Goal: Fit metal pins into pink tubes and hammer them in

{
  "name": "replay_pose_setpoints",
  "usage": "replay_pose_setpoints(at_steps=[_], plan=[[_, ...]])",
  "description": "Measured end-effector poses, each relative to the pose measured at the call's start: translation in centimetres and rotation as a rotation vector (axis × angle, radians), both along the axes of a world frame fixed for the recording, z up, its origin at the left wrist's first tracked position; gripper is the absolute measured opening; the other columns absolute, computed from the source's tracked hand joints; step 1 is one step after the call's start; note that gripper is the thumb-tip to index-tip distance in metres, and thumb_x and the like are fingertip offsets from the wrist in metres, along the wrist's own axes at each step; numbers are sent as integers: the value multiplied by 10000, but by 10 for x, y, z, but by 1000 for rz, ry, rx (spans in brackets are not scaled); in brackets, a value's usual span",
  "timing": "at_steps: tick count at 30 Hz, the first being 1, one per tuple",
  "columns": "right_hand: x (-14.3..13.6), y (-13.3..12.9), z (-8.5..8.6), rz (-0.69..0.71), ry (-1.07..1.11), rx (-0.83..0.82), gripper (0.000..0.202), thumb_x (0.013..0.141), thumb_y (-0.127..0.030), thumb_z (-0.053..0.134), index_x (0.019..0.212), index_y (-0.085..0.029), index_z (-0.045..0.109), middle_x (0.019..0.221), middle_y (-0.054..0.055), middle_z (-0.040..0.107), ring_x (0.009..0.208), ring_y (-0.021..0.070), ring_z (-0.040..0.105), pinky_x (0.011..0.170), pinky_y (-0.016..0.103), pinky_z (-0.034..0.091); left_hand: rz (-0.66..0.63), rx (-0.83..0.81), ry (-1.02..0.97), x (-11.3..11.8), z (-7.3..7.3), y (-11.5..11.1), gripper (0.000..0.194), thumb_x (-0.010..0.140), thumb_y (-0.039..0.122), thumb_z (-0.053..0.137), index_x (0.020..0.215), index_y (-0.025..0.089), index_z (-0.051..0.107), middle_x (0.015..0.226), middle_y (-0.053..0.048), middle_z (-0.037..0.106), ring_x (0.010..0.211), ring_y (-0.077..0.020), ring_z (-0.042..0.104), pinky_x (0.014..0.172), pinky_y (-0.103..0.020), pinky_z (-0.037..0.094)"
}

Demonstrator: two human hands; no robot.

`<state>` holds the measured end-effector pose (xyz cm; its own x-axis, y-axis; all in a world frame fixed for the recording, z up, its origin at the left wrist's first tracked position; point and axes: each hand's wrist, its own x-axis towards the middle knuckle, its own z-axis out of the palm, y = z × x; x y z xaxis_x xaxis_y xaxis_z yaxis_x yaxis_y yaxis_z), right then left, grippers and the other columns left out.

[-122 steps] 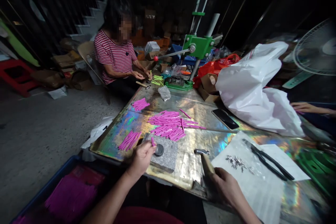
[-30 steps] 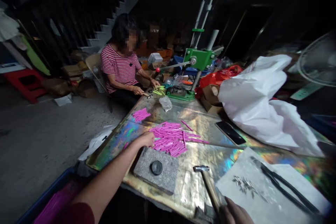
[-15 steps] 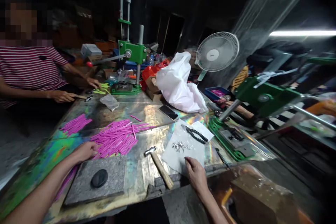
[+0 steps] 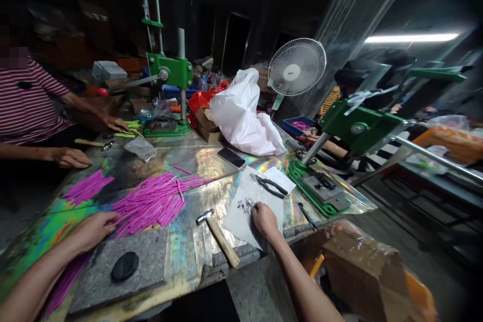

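My left hand [image 4: 96, 230] lies at the left edge of a pile of thin pink sticks [image 4: 154, 201], its fingers drawn together. Whatever is between those fingertips is hidden. On a white sheet [image 4: 236, 222], the closed fingertips of my right hand [image 4: 265, 219] touch a small heap of shiny metal pieces [image 4: 246, 205]; I cannot make out what they pinch. Between my hands lies a ball-peen hammer [image 4: 221, 239] with a wooden handle. A grey stone slab [image 4: 151, 261] with a round black disc [image 4: 125, 266] sits below my left hand. Black-handled pliers [image 4: 272, 187] rest on the sheet.
Green hand presses stand at the back [image 4: 169, 70] and right [image 4: 358, 126]. A phone [image 4: 231, 157], a white bag [image 4: 243, 115] and a fan [image 4: 296, 68] are farther back. A co-worker's hand [image 4: 70, 157] rests at left beside another hammer [image 4: 90, 144]. A cardboard box [image 4: 362, 266] stands lower right.
My right hand has moved forward from the sheet's lower edge to the metal pieces. My left hand stays by the pink sticks. The co-worker has let go of the other hammer. The view has turned right.
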<state>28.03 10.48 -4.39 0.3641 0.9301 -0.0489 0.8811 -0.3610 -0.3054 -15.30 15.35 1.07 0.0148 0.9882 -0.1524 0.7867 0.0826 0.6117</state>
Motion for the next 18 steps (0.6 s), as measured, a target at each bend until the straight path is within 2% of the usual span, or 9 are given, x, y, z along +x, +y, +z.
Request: replay_pose_setpoints(at_steps=[3,8,11,14,16,18], plan=[[-2,4,-3,-17,4,-18,207,828,-310,467,908,-143,562,915,34,591,815,156,562,731,368,445,-78,13,91,-6,1,-3,102,558,208,509,559,236,607,578,117,666,704,-185,571,653,-194,328],[2,3,-3,-24,79,27,200,828,-313,466,879,-145,564,894,28,589,793,148,561,716,352,446,13,94,114,-11,10,-13,111,609,276,504,638,260,609,676,110,697,763,-209,574,670,-223,354],[4,-3,0,-23,166,109,197,832,-312,451,815,-145,554,790,7,581,714,130,551,682,328,433,122,155,-10,-5,21,-26,135,591,350,534,647,255,610,695,96,696,771,-208,572,682,-230,367],[2,-12,4,-21,285,218,192,818,-306,418,736,-163,517,635,-18,529,616,136,516,626,304,399,223,177,-185,11,31,-46,208,524,412,590,668,267,630,708,105,685,772,-199,564,676,-223,378],[-3,-18,9,0,388,296,200,783,-338,396,675,-188,474,583,-20,490,595,152,488,601,292,379,236,181,-310,26,36,-60,243,495,438,611,668,269,634,637,110,652,687,-167,539,624,-208,387],[-14,-25,14,45,510,357,217,746,-391,384,650,-203,435,574,-22,460,583,155,463,577,277,374,231,134,-407,43,36,-74,240,495,439,625,628,240,624,496,94,561,530,-122,468,511,-190,365]])
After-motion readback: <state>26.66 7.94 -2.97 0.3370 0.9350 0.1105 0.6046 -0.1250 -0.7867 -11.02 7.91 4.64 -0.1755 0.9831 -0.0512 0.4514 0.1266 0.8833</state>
